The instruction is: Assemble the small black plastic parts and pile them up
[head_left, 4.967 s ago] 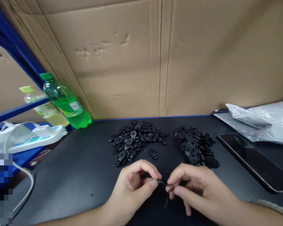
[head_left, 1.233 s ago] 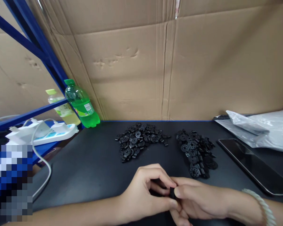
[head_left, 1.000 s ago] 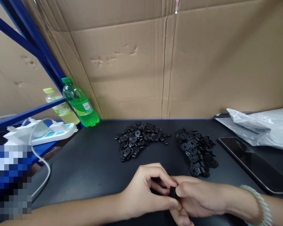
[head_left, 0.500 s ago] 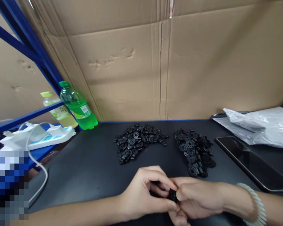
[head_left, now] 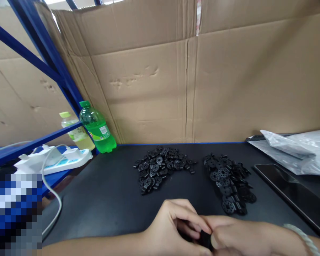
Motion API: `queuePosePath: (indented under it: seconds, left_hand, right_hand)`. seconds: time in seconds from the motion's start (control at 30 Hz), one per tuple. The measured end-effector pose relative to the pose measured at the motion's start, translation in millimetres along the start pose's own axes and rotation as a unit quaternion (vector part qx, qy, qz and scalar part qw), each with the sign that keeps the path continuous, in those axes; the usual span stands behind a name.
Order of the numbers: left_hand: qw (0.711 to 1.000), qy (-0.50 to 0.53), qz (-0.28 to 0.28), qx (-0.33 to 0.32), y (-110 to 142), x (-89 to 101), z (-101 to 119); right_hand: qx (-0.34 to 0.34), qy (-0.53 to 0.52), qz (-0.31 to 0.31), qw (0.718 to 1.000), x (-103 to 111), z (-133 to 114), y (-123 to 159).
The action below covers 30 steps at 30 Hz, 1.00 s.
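- Clock directions ran from the small black part [head_left: 206, 239], which sat between both hands' fingertips, off the tabletop as far as could be told, near the bottom edge of the view.
- The left hand [head_left: 166, 227], at 9 o'clock, was curled nearly closed, forefinger on the part's top and thumb below.
- The right hand [head_left: 240, 236], at 3 o'clock, pressed its thumb against the part's near side; its other fingers were mostly hidden.
- A pile of black pieces [head_left: 162, 165] lay at 11 o'clock, a second heap [head_left: 226, 181] near 1 o'clock, and a phone [head_left: 293, 197] at 2 o'clock.
- The part could have slipped or sprung away, since only fingertips seemed to pinch it.
- Uneven thumb pressure might have twisted or cracked it.
- The right hand was near the second heap, so a forward nudge could have scattered its pieces.
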<state>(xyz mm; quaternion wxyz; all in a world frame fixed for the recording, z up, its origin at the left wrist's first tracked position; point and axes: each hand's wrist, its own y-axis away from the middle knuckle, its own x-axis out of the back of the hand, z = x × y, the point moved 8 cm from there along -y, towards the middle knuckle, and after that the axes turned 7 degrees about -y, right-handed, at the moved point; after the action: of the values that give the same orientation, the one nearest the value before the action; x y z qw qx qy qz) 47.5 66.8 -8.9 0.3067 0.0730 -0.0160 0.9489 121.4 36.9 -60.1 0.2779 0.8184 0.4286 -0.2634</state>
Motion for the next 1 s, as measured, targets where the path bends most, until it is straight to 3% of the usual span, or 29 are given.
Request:
queuePosePath:
  seconds: [0.37,0.53,0.77,0.87,1.0]
  left_hand:
    - [1.0,-0.01,0.023,-0.003,1.9,0.8,-2.3]
    - [0.997,-0.005,0.069,-0.02,0.1,7.2,-0.9]
    - [0.993,0.046,0.11,-0.007,2.6,16.5,3.2]
    - [0.986,0.087,0.143,0.018,2.4,26.0,0.8]
    - [0.974,0.15,0.167,0.041,1.1,33.9,-4.0]
  right_hand:
    - [-0.011,-0.029,0.016,0.999,-22.6,-15.7,5.2]
    - [0.0,-0.018,0.02,1.0,-17.2,-9.4,7.2]
    - [-0.03,0.09,0.017,0.995,-12.3,-12.5,12.0]
    - [-0.002,0.109,0.039,0.993,-12.8,-24.9,12.7]
    - [0.012,0.225,0.035,0.974,-24.0,-38.0,15.4]
